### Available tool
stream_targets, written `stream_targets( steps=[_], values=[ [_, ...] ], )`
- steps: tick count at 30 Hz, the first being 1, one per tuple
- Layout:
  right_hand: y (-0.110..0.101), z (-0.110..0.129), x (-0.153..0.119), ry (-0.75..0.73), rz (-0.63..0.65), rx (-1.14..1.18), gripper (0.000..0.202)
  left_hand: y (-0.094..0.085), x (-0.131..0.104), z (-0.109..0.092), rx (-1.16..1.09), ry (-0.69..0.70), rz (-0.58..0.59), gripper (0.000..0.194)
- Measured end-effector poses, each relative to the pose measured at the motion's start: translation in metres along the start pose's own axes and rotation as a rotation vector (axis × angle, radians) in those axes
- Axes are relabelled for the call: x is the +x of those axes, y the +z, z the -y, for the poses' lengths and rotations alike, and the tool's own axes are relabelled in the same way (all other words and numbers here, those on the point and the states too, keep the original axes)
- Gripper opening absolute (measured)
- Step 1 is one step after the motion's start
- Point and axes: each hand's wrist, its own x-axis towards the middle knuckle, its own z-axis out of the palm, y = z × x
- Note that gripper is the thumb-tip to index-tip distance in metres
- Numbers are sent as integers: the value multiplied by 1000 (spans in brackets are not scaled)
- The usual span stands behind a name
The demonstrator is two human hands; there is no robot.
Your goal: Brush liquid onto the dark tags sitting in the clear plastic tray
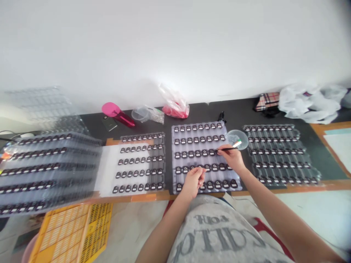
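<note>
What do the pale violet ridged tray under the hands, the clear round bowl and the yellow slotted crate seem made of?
Tray: likely moulded plastic, slightly glossy, given its pressed ridges. Bowl: shiny, see-through, so probably plastic, though glass is possible. Crate: probably rigid plastic, evenly coloured with regular slots.

Right hand (230, 156) holding slim tool (230, 148), left hand (193, 180) curled, tray (189, 147) of black parts (198, 153)

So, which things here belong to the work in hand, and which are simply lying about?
Seem to belong:
middle tray with black parts, left hand over it
thin dark tool, pinched in the right hand
clear bowl beside the tray, probably
similar tray beyond the bowl, probably

Seem to lie about:
pink bottle
plaid item
white plastic bags
</note>
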Motion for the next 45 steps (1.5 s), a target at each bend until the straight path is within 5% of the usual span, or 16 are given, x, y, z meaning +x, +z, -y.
stream_targets(
  steps=[45],
  values=[
    [4,3,-2,177,-75,133,30,-2,-2,0,4,1,-16,34]
  ],
)
